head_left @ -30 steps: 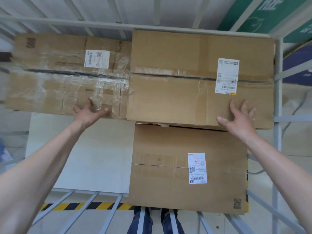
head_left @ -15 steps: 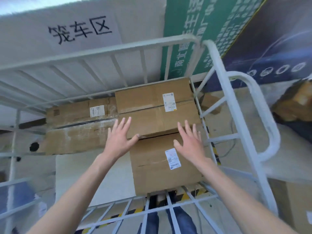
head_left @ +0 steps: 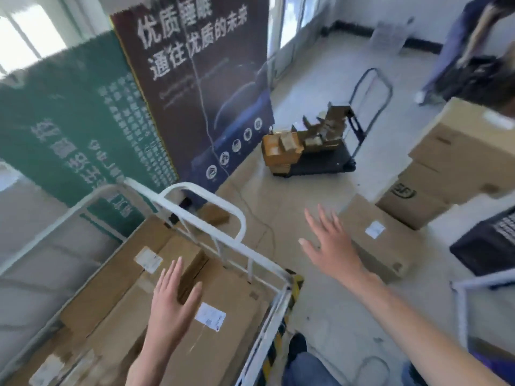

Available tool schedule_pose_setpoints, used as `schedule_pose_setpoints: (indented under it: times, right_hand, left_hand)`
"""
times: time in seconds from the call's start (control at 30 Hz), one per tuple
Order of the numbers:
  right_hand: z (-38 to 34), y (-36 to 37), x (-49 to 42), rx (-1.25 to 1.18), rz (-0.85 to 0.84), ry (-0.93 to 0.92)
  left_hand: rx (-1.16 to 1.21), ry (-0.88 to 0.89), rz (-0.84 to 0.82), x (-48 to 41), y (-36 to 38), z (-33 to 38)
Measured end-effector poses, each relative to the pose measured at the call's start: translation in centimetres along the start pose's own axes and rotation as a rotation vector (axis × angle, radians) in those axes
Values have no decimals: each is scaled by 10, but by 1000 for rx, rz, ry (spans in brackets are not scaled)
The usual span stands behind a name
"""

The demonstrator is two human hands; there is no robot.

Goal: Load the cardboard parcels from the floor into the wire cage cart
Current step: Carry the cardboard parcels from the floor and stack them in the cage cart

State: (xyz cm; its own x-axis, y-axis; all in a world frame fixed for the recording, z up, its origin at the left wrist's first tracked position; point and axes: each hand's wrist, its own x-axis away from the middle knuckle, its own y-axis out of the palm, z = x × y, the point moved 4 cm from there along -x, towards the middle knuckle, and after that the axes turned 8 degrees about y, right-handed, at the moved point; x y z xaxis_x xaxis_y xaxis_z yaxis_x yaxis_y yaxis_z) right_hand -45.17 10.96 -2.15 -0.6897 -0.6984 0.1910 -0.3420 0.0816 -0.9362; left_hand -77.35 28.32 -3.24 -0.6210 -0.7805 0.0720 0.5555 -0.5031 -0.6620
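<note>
The next cardboard parcel point(head_left: 386, 247) lies flat on the floor point(head_left: 320, 168), label up, outside the wire cage cart point(head_left: 214, 211) and off to its right. Its long axis seems to run slantwise, from far left toward near right. Your right hand point(head_left: 330, 243) hovers just left of it with fingers spread, grip released and empty, and is plainly the nearer one. Your left hand point(head_left: 172, 302), also released, hangs over the loaded parcels point(head_left: 237, 296) in the cart. It likely must cross over to share the lift.

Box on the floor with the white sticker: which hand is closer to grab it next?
Probably right. The right hand is open outside the cart, near that box; the left hand is open above boxes already inside the cart.
</note>
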Motion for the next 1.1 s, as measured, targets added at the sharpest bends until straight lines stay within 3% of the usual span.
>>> schedule_pose_setpoints:
  times: [0.27,0.4,0.5,0.8,1.1]
  right_hand:
    - [230,-70,68,-207,179,460]
    - [321,-76,87,-289,202,587]
    - [371,-77,96,-346,189,657]
    - [472,-79,81,-489,163,799]
    - [549,-74,-9,-579,92,870]
  left_hand:
    - [70,366,-391,-83,207,217]
    - [56,511,-493,-98,309,323]
    - [89,521,-540,-101,365,379]
    - [33,410,-717,-103,482,418]
    - [-65,399,-809,-194,598,454]
